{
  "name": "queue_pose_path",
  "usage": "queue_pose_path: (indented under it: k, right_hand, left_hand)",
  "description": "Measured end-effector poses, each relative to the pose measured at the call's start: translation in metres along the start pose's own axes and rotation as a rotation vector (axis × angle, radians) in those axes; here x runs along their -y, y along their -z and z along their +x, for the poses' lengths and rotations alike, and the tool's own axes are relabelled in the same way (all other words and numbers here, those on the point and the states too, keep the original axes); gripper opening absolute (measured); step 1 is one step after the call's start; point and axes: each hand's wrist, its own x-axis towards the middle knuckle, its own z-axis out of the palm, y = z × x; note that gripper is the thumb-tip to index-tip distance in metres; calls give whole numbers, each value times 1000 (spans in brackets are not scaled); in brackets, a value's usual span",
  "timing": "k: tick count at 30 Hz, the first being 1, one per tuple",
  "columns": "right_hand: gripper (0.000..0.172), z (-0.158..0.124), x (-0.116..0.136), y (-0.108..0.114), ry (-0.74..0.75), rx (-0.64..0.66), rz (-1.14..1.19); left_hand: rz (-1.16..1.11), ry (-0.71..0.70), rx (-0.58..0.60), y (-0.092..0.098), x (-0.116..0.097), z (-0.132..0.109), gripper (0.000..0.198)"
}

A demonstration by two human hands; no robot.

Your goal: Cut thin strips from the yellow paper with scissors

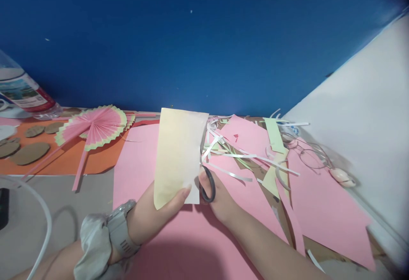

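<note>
My left hand pinches the lower edge of an upright pale yellow paper sheet, thumb on the front. A grey watch and a grey scrunchie sit on that wrist. My right hand grips black-handled scissors, whose blades run up along the sheet's right edge, mostly hidden behind it. Both hands hover over a large pink paper sheet lying on the table.
A pink and green pleated paper fan lies on an orange sheet with cardboard ovals. A plastic bottle stands far left. Paper strips, eyeglasses and a white cable are also on the table. A blue wall lies behind.
</note>
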Motion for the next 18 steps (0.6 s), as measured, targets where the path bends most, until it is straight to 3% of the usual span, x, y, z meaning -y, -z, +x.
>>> queue_pose_path:
  k: [18]
  right_hand:
    - [55,-1,-4,-1,-3,3,73]
  left_hand:
    - [-22,-6,4,0,0,0,47]
